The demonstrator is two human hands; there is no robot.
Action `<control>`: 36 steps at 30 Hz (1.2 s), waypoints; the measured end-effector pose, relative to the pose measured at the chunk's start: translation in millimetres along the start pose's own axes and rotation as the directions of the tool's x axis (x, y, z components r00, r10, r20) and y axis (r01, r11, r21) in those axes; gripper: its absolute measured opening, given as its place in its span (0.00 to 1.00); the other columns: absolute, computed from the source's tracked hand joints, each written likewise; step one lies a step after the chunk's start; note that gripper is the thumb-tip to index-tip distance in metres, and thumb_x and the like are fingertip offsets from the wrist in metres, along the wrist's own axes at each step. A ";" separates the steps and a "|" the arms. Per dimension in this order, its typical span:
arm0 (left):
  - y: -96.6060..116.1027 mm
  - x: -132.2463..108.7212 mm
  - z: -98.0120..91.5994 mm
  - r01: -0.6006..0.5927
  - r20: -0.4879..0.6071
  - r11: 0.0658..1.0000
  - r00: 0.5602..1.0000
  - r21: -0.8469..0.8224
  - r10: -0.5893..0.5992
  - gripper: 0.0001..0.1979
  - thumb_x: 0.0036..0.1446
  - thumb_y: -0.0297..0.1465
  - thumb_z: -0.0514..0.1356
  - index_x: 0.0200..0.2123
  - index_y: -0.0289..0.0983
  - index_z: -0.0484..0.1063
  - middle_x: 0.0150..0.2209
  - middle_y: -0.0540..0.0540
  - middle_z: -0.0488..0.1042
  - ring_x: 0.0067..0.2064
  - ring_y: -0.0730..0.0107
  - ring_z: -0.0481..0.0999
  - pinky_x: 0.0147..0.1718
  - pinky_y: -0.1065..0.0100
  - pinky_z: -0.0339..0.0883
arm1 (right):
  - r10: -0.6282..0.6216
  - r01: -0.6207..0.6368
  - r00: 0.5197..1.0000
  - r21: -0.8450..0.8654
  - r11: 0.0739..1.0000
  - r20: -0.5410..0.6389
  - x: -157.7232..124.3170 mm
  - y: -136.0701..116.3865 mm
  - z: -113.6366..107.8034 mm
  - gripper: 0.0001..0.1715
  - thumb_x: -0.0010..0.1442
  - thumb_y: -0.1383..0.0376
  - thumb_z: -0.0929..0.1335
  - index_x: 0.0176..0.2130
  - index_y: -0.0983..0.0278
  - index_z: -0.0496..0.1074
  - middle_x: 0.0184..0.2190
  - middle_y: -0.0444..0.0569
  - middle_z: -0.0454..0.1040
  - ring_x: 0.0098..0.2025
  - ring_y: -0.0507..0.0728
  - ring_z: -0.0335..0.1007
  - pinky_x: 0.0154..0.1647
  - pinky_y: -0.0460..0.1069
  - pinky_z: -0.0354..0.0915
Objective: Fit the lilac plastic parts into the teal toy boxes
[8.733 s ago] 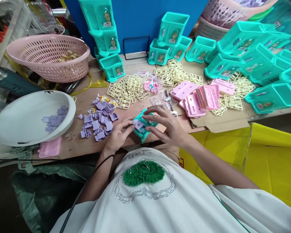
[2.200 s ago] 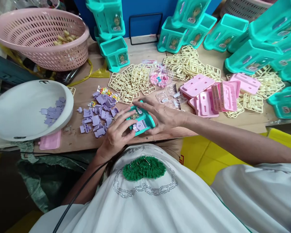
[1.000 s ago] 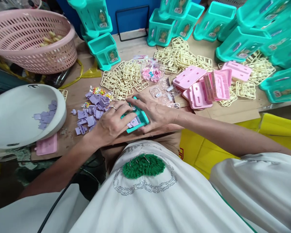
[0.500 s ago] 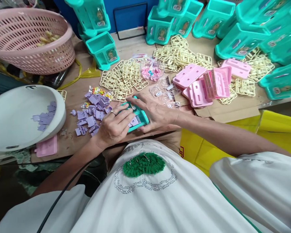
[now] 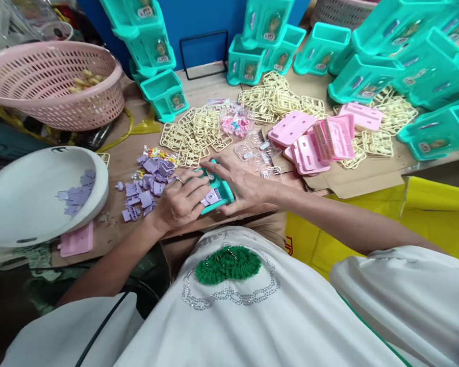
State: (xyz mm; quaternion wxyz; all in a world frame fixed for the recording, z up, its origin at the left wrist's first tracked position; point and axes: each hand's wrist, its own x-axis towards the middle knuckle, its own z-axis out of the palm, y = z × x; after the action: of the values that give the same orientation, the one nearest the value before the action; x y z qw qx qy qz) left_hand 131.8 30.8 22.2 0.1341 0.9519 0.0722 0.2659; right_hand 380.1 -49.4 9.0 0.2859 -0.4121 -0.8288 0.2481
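Your right hand (image 5: 248, 186) is clasping a teal box (image 5: 225, 193) between thumb and fingers, and your left hand (image 5: 181, 201) is gripping its other side with bent fingers, leaving a lilac piece (image 5: 211, 198) showing. You are holding the box at the table's (image 5: 110, 235) near edge, lilac parts (image 5: 146, 199) lying just left, pink trays (image 5: 290, 127) resting farther right, teal bins (image 5: 237, 63) lining the far edge.

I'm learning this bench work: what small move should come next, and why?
I'd probably lift the left hand slightly to check the lilac piece on the teal box. That hand lies across the box and hides part of it, while the right hand grips the other side and could likely steady it alone.
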 end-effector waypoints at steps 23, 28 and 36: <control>74.4 -27.0 21.9 0.554 -0.281 0.776 0.726 -0.301 -0.628 0.09 0.73 0.31 0.57 0.51 0.38 0.75 0.67 0.36 0.65 0.71 0.51 0.69 0.68 0.47 0.70 | 0.132 -0.127 0.987 0.055 0.990 -0.093 -1.3 -13.6 10.4 0.65 0.58 0.36 0.74 0.77 0.58 0.45 0.70 0.66 0.54 0.72 0.75 0.52 0.70 0.75 0.59; 74.3 -22.9 40.6 0.507 -0.391 0.792 0.690 -0.340 -0.609 0.13 0.68 0.36 0.66 0.52 0.39 0.74 0.69 0.35 0.62 0.72 0.46 0.67 0.67 0.42 0.69 | 0.130 -0.127 0.982 0.028 0.992 -0.134 -0.2 -13.8 13.8 0.63 0.59 0.39 0.75 0.76 0.60 0.47 0.69 0.66 0.55 0.71 0.76 0.54 0.71 0.75 0.59; 82.4 -18.1 57.9 0.504 -0.460 0.718 0.553 -0.480 -0.695 0.12 0.68 0.33 0.65 0.53 0.39 0.75 0.59 0.36 0.69 0.66 0.51 0.74 0.61 0.51 0.75 | 0.126 -0.124 0.984 0.024 0.992 -0.127 -0.5 -15.7 13.4 0.63 0.58 0.41 0.75 0.76 0.57 0.43 0.69 0.65 0.55 0.70 0.76 0.55 0.69 0.75 0.61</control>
State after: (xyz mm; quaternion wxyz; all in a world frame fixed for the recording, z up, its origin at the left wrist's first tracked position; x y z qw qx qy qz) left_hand 152.3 -64.2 -10.0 0.3258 0.6961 0.3952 0.5032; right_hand 362.7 -60.6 9.4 0.3257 -0.4759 -0.7793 0.2454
